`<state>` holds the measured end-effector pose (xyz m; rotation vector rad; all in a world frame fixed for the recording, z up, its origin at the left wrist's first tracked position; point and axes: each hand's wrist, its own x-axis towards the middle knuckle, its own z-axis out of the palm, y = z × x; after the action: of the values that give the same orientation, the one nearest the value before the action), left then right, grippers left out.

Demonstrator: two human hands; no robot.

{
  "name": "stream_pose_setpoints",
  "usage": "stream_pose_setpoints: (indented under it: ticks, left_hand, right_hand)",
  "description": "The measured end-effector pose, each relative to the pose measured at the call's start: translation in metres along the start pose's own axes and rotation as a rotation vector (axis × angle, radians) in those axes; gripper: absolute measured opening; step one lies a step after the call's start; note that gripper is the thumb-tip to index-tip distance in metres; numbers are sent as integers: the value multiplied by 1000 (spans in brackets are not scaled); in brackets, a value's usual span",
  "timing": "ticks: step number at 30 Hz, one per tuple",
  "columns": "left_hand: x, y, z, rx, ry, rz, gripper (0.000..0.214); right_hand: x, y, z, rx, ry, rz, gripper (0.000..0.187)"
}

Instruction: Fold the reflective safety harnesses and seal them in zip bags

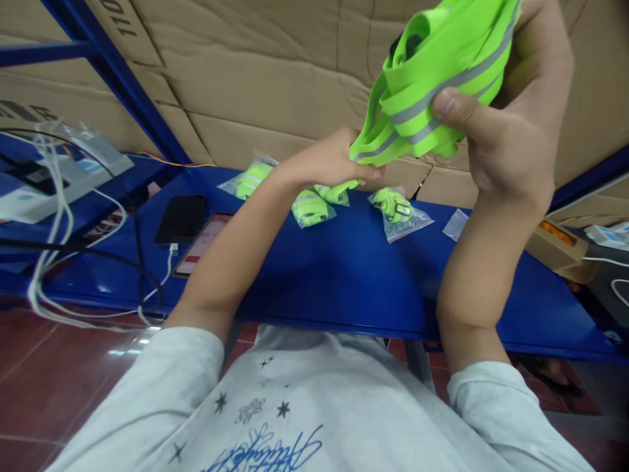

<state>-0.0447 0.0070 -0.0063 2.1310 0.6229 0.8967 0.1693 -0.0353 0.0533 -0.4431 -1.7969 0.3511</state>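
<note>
A bundle of neon-green reflective strap [442,78] with grey stripes is held up in front of me, above the blue table [344,275]. My right hand [511,118] grips its looped folds, the thumb pressed across the front. My left hand [339,160] is closed on the lower left end of the same strap; its fingertips are partly hidden. Below and behind the left hand lie clear bags with rolled green straps, one bag [312,208] close under the wrist and another bag [253,180] farther left. A further bagged strap [396,208], with a dark buckle, lies right of them.
Two phones, a black one [180,219] and a lit one [206,244], lie at the left beside white cables [54,216] and a power strip [93,154]. An open cardboard box [560,252] stands at the right. Cardboard sheets [265,72] line the back behind a blue frame.
</note>
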Motion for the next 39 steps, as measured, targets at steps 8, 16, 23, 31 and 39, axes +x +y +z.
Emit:
stream_pose_setpoints:
  ticks: [8, 16, 23, 31, 39]
  left_hand:
    - [-14, 14, -5, -247, -191, 20, 51]
    - [-16, 16, 9, -677, -46, 0, 31]
    - [-9, 11, 8, -550, -94, -63, 33]
    - [-6, 14, 2, -261, -7, -77, 11]
    - [-5, 7, 4, -709, -103, -267, 22]
  right_hand:
    - [-3, 9, 3, 128, -94, 52, 58]
    - [-4, 14, 21, 149, -133, 101, 62]
    - [0, 28, 22, 280, -110, 123, 66]
    - [-3, 27, 12, 168, -97, 148, 58]
    - [1, 25, 22, -181, -7, -90, 46]
